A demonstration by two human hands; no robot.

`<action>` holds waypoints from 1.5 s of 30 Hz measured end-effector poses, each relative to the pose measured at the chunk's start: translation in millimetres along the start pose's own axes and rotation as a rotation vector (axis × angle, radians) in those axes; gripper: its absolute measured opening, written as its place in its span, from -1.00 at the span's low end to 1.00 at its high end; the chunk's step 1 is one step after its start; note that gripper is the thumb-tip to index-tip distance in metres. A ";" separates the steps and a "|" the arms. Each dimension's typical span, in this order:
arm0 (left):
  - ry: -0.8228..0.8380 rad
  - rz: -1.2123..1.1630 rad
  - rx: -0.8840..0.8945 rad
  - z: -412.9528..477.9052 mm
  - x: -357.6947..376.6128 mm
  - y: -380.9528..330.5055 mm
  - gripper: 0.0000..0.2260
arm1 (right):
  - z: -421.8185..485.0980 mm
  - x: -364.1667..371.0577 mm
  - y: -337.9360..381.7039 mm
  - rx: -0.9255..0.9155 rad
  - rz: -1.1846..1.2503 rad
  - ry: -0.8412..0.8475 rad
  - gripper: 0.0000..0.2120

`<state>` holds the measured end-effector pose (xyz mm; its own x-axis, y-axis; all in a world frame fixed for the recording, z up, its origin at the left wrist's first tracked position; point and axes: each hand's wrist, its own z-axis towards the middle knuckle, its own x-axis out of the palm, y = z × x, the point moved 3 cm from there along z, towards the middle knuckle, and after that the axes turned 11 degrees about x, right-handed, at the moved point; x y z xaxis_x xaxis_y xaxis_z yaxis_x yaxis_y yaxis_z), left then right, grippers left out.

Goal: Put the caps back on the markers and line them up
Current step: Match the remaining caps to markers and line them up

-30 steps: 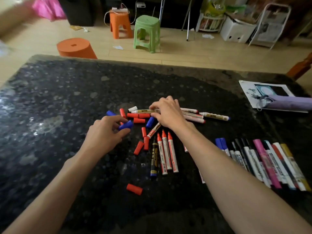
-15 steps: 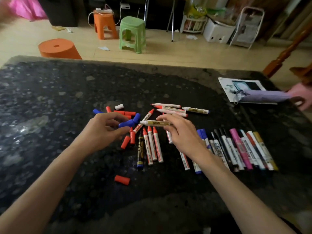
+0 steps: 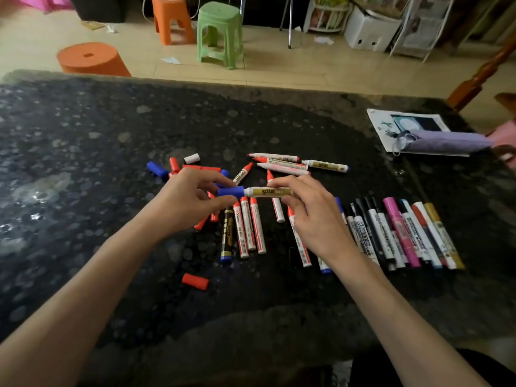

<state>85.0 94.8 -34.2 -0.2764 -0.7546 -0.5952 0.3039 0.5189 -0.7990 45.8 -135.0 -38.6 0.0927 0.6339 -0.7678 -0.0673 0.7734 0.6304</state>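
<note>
Above the bench [image 3: 83,163], the left hand [image 3: 184,202] pinched a blue cap [image 3: 230,191] onto the marker [image 3: 269,191], whose barrel the right hand [image 3: 312,216] gripped. Light, stiff and smooth, it seemed best held mid-barrel. The cap hid the tip, so its seating was unclear.

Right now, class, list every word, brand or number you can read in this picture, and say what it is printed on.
None can be read for certain.
Held marker, gold label: blurred.
Row of capped markers, printed barrels: too small.
Printed sheet: no legible text.
</note>
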 end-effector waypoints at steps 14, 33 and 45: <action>0.040 -0.015 0.061 9.0 12.5 -6.1 -0.82 | 3.2 -9.9 -8.1 -0.031 -0.042 0.058 -0.69; -0.134 -0.011 0.127 4.8 38.0 -14.4 -0.85 | -6.2 -7.8 -8.6 -0.036 0.062 -0.050 -0.74; 0.009 0.091 0.222 4.9 57.9 -14.8 -0.80 | -6.7 -19.2 -17.1 -0.076 -0.294 0.102 -0.80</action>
<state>69.0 41.4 -56.5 -0.2465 -0.7043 -0.6657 0.5207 0.4831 -0.7039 38.6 -160.3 -35.4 0.0197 0.3775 -0.9258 -0.1270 0.9194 0.3722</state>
